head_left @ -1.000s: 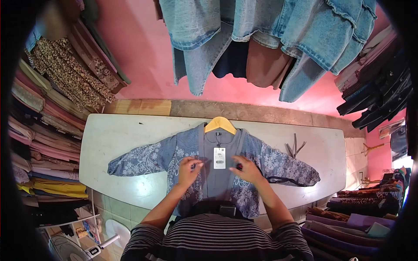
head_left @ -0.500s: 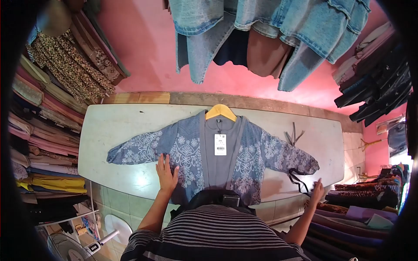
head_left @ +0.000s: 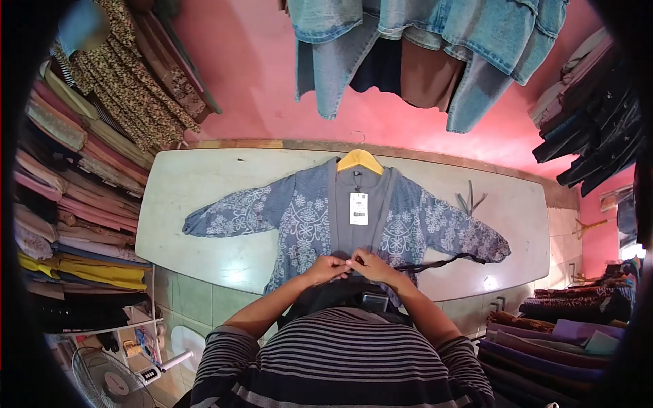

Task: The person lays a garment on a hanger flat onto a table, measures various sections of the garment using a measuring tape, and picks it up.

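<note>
The left hand (head_left: 326,270) and the right hand (head_left: 374,265), well apart a moment before, had met over the lower front of the jacket (head_left: 309,217) on the surface (head_left: 204,173), so both worked at one place, each grip being narrow, though what it held one could not tell.

Clothing shop; barcoded tag (head_left: 358,209) on the grey-blue jacket (head_left: 305,228), which lies on the bench (head_left: 204,177) with a hanger (head_left: 360,161) in its neck; denim garments (head_left: 469,34) hang in front of a pink wall (head_left: 235,64); folded clothes (head_left: 88,217) stacked high at left; dark garments (head_left: 598,115) hang at right, more folded cloth (head_left: 544,350) below.
</note>
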The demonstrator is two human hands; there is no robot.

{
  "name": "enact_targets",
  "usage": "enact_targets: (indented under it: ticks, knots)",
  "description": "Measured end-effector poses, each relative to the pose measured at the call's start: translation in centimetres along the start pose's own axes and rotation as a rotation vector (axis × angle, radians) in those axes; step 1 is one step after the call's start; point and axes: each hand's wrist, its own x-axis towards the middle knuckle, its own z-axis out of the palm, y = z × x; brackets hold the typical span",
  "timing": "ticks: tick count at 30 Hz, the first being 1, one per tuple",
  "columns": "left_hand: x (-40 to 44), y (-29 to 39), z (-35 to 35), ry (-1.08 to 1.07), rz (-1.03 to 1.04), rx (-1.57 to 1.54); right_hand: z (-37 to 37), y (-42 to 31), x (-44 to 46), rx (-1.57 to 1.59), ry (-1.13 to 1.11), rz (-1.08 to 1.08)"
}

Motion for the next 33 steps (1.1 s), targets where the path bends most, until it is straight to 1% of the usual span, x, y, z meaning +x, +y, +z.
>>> enact_targets:
  ticks: [1,2,4,5,7,8,10,11,13,14,15,16,17,18,20,22,24,28,30,33]
  knots:
    - [0.4,-0.5,-0.1,0.053,-0.042,-0.076,0.3,0.0,0.5,-0.027,-0.024,-0.051]
    - [0.6,-0.9,-0.4,0.059,-0.041,-0.075,0.5,0.1,1.0,-0.027,-0.027,-0.057]
    - [0.8,-1.4,-0.7,0.119,-0.043,-0.194,0.5,-0.1,1.5,-0.007,-0.030,-0.092]
    - [0.9,-1.7,-0.8,0.119,-0.043,-0.195,0.4,-0.2,1.6,-0.008,-0.030,-0.093]
    - [0.4,-1.3,-0.7,0.176,-0.013,-0.143,0.3,-0.2,1.9,0.008,-0.095,-0.213]
    - [0.1,-1.2,-0.8,0.174,-0.013,-0.142,0.0,-0.1,1.8,0.008,-0.092,-0.211]
    - [-0.7,-1.0,-1.4,0.419,0.248,0.059,-1.2,0.4,1.2,-0.009,-0.068,-0.210]
    - [-0.3,-2.1,-2.8,0.540,0.214,0.090,-2.2,0.8,0.8,-0.007,-0.066,-0.205]
    - [-1.7,-1.9,-5.7,0.893,0.538,0.455,-5.0,1.8,-0.7,0.038,0.040,-0.122]
    - [-2.5,-1.5,-7.1,0.982,0.461,0.440,-6.2,2.8,-1.6,0.004,0.104,-0.088]
    - [-2.5,-2.5,-8.7,1.129,0.483,0.474,-7.3,3.8,-2.5,-0.029,0.169,-0.054]
    - [-1.4,-5.3,-10.6,1.169,0.474,0.158,-8.4,5.0,-3.5,-0.028,0.169,-0.048]
    - [-2.1,-4.7,-11.0,1.171,0.408,0.115,-9.3,6.2,-4.4,-0.092,0.243,-0.021]
    - [-2.2,-4.6,-11.4,1.167,0.406,0.111,-9.9,6.6,-4.9,-0.158,0.316,0.005]
    - [-2.2,-4.4,-12.0,1.172,0.380,-0.027,-10.3,7.3,-5.4,-0.133,0.321,0.046]
    - [-1.9,-4.5,-12.4,1.174,0.372,-0.032,-10.6,7.3,-5.9,-0.107,0.333,0.094]
    - [-1.6,-4.4,-12.6,1.183,0.408,0.000,-10.0,7.1,-5.6,-0.127,0.355,0.105]
    - [-1.8,-3.9,-12.2,1.242,0.330,0.248,-10.2,7.3,-5.7,-0.143,0.399,0.029]
    - [-2.0,-4.0,-12.3,1.312,0.363,0.488,-11.6,7.7,-6.5,-0.118,0.422,0.054]
    - [-2.0,-3.9,-12.1,1.305,0.366,0.450,-14.1,9.8,-8.2,-0.237,0.468,0.158]
